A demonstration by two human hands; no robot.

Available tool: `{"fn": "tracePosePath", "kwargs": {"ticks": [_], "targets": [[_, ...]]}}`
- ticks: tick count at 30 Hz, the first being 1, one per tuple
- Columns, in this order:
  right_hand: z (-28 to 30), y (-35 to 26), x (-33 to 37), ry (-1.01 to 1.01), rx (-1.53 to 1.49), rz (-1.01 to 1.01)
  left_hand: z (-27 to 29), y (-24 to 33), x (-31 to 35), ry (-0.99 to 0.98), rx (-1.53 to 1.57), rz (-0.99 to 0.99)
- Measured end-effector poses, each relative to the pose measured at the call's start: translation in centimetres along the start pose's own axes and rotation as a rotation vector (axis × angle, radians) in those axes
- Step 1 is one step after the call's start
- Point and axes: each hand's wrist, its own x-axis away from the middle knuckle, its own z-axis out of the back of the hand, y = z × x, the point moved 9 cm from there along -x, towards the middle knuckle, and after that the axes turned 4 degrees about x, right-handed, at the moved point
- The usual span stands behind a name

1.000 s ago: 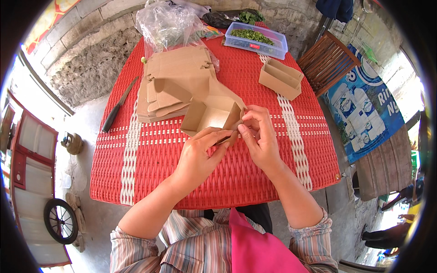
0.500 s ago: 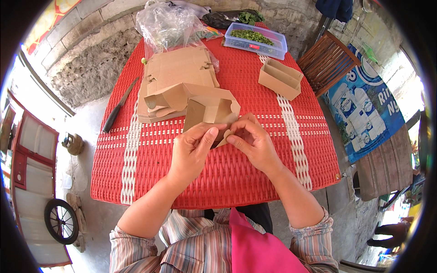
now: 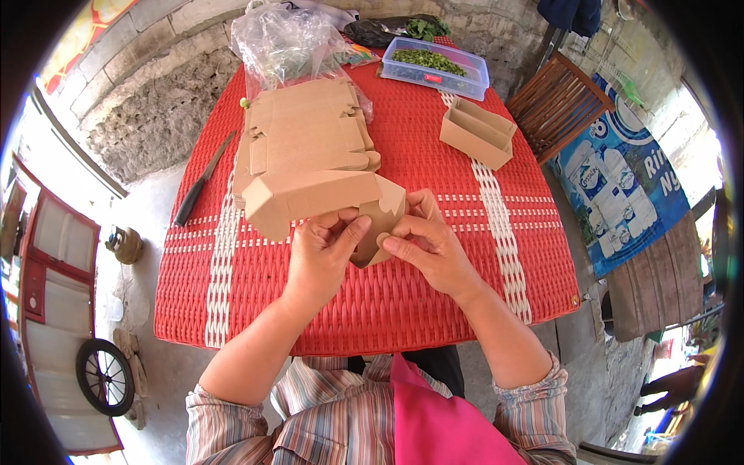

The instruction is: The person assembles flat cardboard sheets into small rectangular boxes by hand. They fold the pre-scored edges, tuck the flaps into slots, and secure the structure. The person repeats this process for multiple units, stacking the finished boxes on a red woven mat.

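While one finished kraft box (image 3: pixel 469 146) stands right of the stack of unfolded kraft blanks (image 3: pixel 306 128), the left grip (image 3: pixel 322 252) and right grip (image 3: pixel 435 252) pinch a half-folded kraft box (image 3: pixel 316 195) at that stack's near edge, lid unclosed.

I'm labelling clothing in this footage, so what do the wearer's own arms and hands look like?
The left sleeve and right sleeve are striped in muted grey, brown and rust, bunched near the elbows. Both forearms are bare below them. The left hand and right hand are ungloved; no watch or bracelet shows.
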Motion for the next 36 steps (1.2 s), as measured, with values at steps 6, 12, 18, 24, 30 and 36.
{"fn": "tracePosePath", "kwargs": {"ticks": [6, 12, 18, 24, 30, 36], "targets": [[0.1, 0.2, -0.1, -0.002, -0.112, -0.022, 0.2, -0.6, 0.4, 0.086, 0.134, -0.023], [0.0, 0.6, -0.1, -0.035, -0.121, -0.067, 0.5, -0.3, 0.4, 0.068, 0.041, -0.059], [0.0, 0.6, -0.2, -0.044, -0.043, -0.034, 0.2, -0.5, 0.5, 0.070, 0.203, 0.023], [0.3, 0.4, -0.2, -0.054, 0.127, -0.056, 0.6, -0.6, 0.5, 0.028, 0.043, -0.112], [0.3, 1.0, 0.0, -0.059, 0.177, -0.090, 0.0, -0.4, 0.3, -0.030, -0.072, -0.109], [1.1, 2.1, -0.2, 0.039, 0.094, -0.207, 0.8, -1.3, 0.2, -0.003, -0.115, -0.150]]}}
